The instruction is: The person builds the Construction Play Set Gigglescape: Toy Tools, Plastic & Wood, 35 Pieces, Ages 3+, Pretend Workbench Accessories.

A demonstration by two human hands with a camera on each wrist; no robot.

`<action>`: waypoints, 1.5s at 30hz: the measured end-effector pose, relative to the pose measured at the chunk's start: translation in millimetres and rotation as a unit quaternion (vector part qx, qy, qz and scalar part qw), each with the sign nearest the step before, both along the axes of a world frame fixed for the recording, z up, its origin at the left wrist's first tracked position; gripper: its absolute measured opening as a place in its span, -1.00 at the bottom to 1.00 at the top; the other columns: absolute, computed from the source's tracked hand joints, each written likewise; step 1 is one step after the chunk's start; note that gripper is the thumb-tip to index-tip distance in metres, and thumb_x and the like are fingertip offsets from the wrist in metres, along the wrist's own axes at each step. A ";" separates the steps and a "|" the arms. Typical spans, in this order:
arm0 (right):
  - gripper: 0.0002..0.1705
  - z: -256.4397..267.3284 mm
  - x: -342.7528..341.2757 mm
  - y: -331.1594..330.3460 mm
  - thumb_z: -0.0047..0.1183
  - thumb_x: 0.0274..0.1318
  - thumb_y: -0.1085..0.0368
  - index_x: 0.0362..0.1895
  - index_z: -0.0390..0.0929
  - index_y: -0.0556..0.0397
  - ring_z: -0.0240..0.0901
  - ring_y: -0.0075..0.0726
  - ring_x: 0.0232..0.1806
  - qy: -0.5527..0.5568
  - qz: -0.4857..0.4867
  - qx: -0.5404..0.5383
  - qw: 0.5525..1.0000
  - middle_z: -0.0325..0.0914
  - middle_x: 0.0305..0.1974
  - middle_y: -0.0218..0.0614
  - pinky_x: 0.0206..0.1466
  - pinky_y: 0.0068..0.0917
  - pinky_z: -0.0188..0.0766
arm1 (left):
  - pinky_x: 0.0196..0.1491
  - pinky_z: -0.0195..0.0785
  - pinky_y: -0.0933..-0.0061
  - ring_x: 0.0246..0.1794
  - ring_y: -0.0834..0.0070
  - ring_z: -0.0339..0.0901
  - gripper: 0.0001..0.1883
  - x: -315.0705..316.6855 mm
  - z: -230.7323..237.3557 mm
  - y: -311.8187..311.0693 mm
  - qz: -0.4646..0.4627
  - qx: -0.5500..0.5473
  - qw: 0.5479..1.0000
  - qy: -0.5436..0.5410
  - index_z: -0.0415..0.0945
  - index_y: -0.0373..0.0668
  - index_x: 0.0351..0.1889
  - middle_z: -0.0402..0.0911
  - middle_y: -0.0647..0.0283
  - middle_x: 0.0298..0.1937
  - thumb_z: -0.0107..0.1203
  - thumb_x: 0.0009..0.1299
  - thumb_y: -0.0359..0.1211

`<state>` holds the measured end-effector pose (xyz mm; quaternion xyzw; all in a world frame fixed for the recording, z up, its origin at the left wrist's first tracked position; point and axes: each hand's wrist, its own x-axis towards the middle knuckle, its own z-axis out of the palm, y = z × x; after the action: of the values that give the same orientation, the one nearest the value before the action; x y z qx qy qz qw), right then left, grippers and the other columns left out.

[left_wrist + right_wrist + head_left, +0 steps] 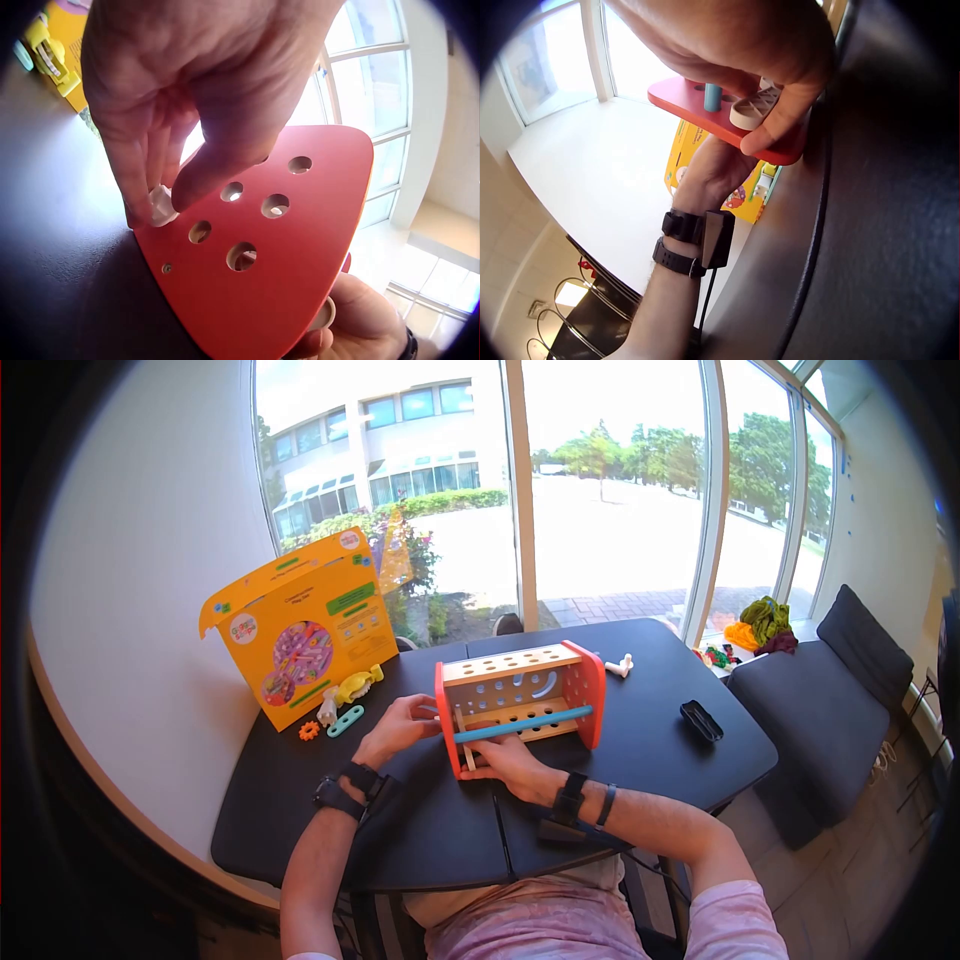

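Note:
A toy toolbox with wooden slats [510, 663], red end panels [300, 232] and a blue rod [525, 724] stands on the table in the head view. At its left end, my left hand [398, 728] pinches a white faceted bolt [161, 206] against the outer face of the red panel, near a lower corner. Reaching in from the front, my right hand [512, 762] grips a beige lattice strip [751, 112] along the inner face of that same panel. Its thumb [759, 141] lies over the panel's edge. The bolt's shank is hidden.
Behind the left hand stands a yellow box [310, 625]. Beside it lie a yellow toy piece [358, 684], a teal strip [345, 721] and an orange gear [309, 730]. Right of the toolbox are a white piece [621, 667] and a black case [702, 721] on the black table [640, 770].

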<state>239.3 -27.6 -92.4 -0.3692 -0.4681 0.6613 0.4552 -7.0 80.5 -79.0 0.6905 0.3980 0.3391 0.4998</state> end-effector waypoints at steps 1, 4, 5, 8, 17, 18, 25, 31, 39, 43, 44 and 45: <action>-0.59 0.4 -0.9 0.2 0.20 0.69 0.12 0.38 0.60 0.08 0.75 -0.31 0.10 0.001 -0.001 0.001 1.000 0.69 0.16 -0.25 0.13 -0.14 0.90 | 0.29 0.70 0.31 0.27 0.25 0.77 -0.52 0.1 0.5 -0.7 -0.006 -0.005 1.000 -0.006 0.59 -0.38 0.42 0.78 -0.09 0.27 0.29 0.54 -0.62; -0.59 2.1 -2.9 1.0 0.20 0.69 0.13 0.38 0.60 0.09 0.75 -0.32 0.09 -0.011 -0.011 0.003 1.000 0.69 0.15 -0.24 0.11 -0.16 0.91 | 0.32 0.71 0.31 0.29 0.25 0.76 -0.53 0.3 2.8 -2.5 -0.013 -0.016 1.000 -0.015 0.57 -0.40 0.43 0.77 -0.09 0.29 0.22 0.56 -0.65; -0.59 2.0 -2.8 1.2 0.20 0.69 0.13 0.38 0.59 0.09 0.75 -0.32 0.09 -0.011 -0.010 0.003 1.000 0.70 0.15 -0.24 0.11 -0.17 0.91 | 0.33 0.71 0.31 0.29 0.25 0.76 -0.53 0.4 3.6 -3.2 -0.014 -0.020 1.000 -0.017 0.56 -0.40 0.44 0.76 -0.09 0.29 0.20 0.56 -0.66; -0.59 1.9 -2.8 2.7 0.20 0.69 0.13 0.38 0.59 0.09 0.76 -0.33 0.08 -0.012 -0.010 0.006 1.000 0.71 0.14 -0.24 0.10 -0.19 0.90 | 0.33 0.71 0.31 0.30 0.25 0.76 -0.51 1.4 7.0 -8.0 -0.001 -0.019 1.000 -0.022 0.56 -0.39 0.44 0.76 -0.09 0.30 0.18 0.55 -0.69; -0.60 -0.6 -1.4 3.0 0.19 0.70 0.13 0.37 0.60 0.11 0.78 -0.31 0.07 0.000 -0.010 0.001 1.000 0.73 0.14 -0.23 0.10 -0.22 0.89 | 0.20 0.74 0.35 0.15 0.33 0.83 -0.70 -5.4 -6.8 4.7 0.044 0.029 0.998 0.030 0.77 -0.41 0.20 0.85 0.00 0.17 0.32 0.52 -0.60; -0.60 -1.4 -1.4 3.6 0.19 0.70 0.13 0.37 0.60 0.11 0.78 -0.31 0.07 0.001 -0.010 -0.001 1.000 0.73 0.14 -0.23 0.10 -0.22 0.89 | 0.17 0.74 0.36 0.10 0.36 0.84 -0.71 -7.2 -9.1 8.0 0.045 0.026 0.998 0.046 0.79 -0.41 0.16 0.87 0.02 0.13 0.37 0.50 -0.57; -0.61 1.8 -1.7 1.8 0.17 0.71 0.14 0.38 0.60 0.10 0.78 -0.30 0.07 -0.002 -0.014 0.002 1.000 0.72 0.14 -0.23 0.09 -0.23 0.90 | 0.09 0.74 0.36 -0.04 0.46 0.89 -0.69 -2.7 9.3 -9.2 0.076 0.109 0.978 0.163 0.84 -0.39 0.08 0.94 0.10 -0.03 0.50 0.45 -0.40; -0.62 0.0 -1.3 3.3 0.16 0.72 0.15 0.38 0.60 0.09 0.77 -0.30 0.07 0.001 -0.010 0.000 1.000 0.72 0.14 -0.23 0.09 -0.22 0.90 | 0.12 0.78 0.36 0.02 0.38 0.88 -0.70 -9.3 -1.2 4.4 0.051 0.013 0.998 0.043 0.80 -0.42 0.15 0.91 0.06 0.03 0.46 0.54 -0.44; -0.61 3.6 -0.9 -1.2 0.16 0.72 0.14 0.37 0.60 0.10 0.77 -0.32 0.07 0.002 -0.006 -0.002 1.000 0.73 0.13 -0.23 0.10 -0.23 0.87 | 0.16 0.82 0.35 0.06 0.33 0.87 -0.67 -8.9 -3.2 2.6 0.021 -0.023 0.999 0.010 0.75 -0.48 0.24 0.87 0.02 0.09 0.37 0.64 -0.43; -0.63 -0.5 3.7 -1.1 0.19 0.69 0.14 0.33 0.62 0.10 0.75 -0.39 0.04 0.010 0.030 0.006 0.999 0.72 0.10 -0.26 0.15 -0.31 0.82 | 0.18 0.81 0.34 0.07 0.33 0.87 -0.69 -10.2 -6.0 6.9 0.015 -0.013 1.000 0.017 0.76 -0.48 0.23 0.87 0.00 0.10 0.35 0.64 -0.46; -0.65 -1.0 6.2 -0.5 0.19 0.68 0.14 0.31 0.64 0.09 0.75 -0.41 0.03 0.009 0.053 0.008 0.999 0.72 0.09 -0.28 0.15 -0.35 0.80 | 0.18 0.81 0.34 0.07 0.33 0.87 -0.70 -10.2 -5.3 6.4 0.018 -0.011 1.000 0.019 0.76 -0.49 0.23 0.87 0.00 0.10 0.34 0.64 -0.46; -0.66 -1.5 9.1 -0.1 0.20 0.67 0.15 0.29 0.65 0.09 0.74 -0.43 0.01 0.008 0.075 0.010 0.997 0.72 0.08 -0.29 0.15 -0.38 0.79 | 0.18 0.81 0.34 0.06 0.33 0.87 -0.70 -9.9 -4.5 6.0 0.016 -0.011 1.000 0.017 0.76 -0.49 0.23 0.88 0.00 0.09 0.34 0.64 -0.47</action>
<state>248.4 -27.8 -94.0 -0.3227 -0.4974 0.6918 0.4122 -17.0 86.5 -83.4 0.6843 0.4212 0.3303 0.4953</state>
